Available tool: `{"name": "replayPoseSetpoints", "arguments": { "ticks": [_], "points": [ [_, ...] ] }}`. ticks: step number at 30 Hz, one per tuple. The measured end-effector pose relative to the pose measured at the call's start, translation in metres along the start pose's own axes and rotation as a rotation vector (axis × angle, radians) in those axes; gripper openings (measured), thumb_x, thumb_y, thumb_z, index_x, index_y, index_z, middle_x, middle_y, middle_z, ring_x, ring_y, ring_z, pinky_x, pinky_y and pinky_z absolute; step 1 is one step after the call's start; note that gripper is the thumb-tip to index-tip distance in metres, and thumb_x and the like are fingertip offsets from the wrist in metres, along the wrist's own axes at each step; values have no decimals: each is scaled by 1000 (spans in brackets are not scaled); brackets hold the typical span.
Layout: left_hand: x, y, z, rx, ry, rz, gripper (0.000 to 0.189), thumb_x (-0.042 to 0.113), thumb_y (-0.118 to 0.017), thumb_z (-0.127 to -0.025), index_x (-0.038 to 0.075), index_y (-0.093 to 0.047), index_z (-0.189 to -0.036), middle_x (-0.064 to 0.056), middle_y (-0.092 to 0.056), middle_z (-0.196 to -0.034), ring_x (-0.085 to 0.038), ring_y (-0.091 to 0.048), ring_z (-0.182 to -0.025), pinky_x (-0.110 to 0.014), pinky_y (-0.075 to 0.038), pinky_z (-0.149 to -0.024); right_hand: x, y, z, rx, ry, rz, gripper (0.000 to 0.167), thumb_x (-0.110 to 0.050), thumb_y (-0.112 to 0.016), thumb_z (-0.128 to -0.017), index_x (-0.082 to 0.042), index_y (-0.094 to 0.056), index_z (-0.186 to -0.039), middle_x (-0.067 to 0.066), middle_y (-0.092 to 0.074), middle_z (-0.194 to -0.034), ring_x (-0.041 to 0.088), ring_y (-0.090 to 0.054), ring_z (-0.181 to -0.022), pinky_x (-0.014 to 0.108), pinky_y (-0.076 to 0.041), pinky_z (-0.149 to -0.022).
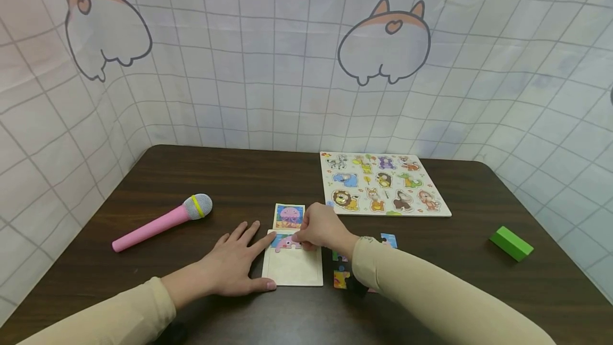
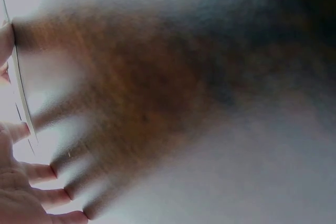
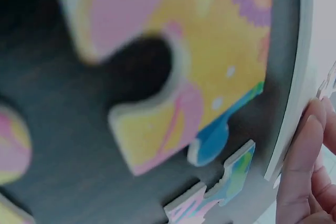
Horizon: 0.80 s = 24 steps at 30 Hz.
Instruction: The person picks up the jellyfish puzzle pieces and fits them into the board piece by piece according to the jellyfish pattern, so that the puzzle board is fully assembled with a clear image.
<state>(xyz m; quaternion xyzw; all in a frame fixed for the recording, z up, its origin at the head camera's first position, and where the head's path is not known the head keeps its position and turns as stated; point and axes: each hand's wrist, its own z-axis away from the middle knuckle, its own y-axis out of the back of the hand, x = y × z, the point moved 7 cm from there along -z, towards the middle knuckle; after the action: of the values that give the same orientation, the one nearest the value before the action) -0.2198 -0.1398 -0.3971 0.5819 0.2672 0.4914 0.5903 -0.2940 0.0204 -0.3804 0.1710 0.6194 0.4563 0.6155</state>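
Note:
A pale shallow puzzle tray (image 1: 293, 271) lies before me, its upper part holding pink and blue jigsaw pieces (image 1: 286, 243). My left hand (image 1: 230, 268) rests spread on the tabletop, forefinger and thumb reaching the tray's left edge; the left wrist view shows its straight fingers (image 2: 39, 171). Over the tray's upper right, my right hand (image 1: 323, 228) pinches a jigsaw piece between thumb and fingers, mostly hidden by them. In the right wrist view the fingertips (image 3: 314, 121) are just past the tray's rim. A picture card with a pink jellyfish (image 1: 289, 214) lies beyond the tray.
Loose jigsaw pieces (image 1: 341, 279) lie right of the tray, partly under my right forearm. A pink toy microphone (image 1: 158, 225) is at left. An animal puzzle board (image 1: 373, 209) lies at the back, and a green block (image 1: 511, 244) at right. A grid-patterned curtain (image 1: 268, 68) hangs behind.

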Motion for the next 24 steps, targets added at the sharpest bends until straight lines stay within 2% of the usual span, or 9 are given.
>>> {"name": "replayPoseSetpoints", "arguments": {
  "ticks": [4,10,19,24],
  "points": [
    [0,1,0,2,-2,-4,98,74,-65,-83,20,-38,-159,-26,-29,-164,-53,-26,-150,-74,-32,-110,-2,0,0,15,33,37,33,-18,-83,-87,-5,-66,-62,6,-65,-52,12,-60,-47,21,-40,-46],
    [1,0,0,-7,-3,-3,98,75,-65,-83,20,-37,-159,-26,-29,-165,-53,-26,-150,-75,-31,-110,3,-1,5,2,47,24,28,-16,-82,-88,-7,-69,-65,3,-64,-54,10,-55,-50,21,-41,-48],
    [0,0,0,-8,0,3,98,74,-66,-83,20,-38,-159,-25,-28,-165,-52,-26,-151,-75,-30,-110,4,0,6,14,55,-5,23,-10,-82,-87,-7,-69,-67,3,-65,-57,10,-55,-52,22,-41,-49],
    [1,0,-1,0,-5,-1,98,75,-65,-83,21,-38,-159,-25,-29,-165,-53,-26,-151,-76,-30,-110,7,1,5,0,49,-30,23,-14,-82,-87,-8,-70,-69,2,-67,-58,10,-57,-54,22,-43,-51]
  ]
}}
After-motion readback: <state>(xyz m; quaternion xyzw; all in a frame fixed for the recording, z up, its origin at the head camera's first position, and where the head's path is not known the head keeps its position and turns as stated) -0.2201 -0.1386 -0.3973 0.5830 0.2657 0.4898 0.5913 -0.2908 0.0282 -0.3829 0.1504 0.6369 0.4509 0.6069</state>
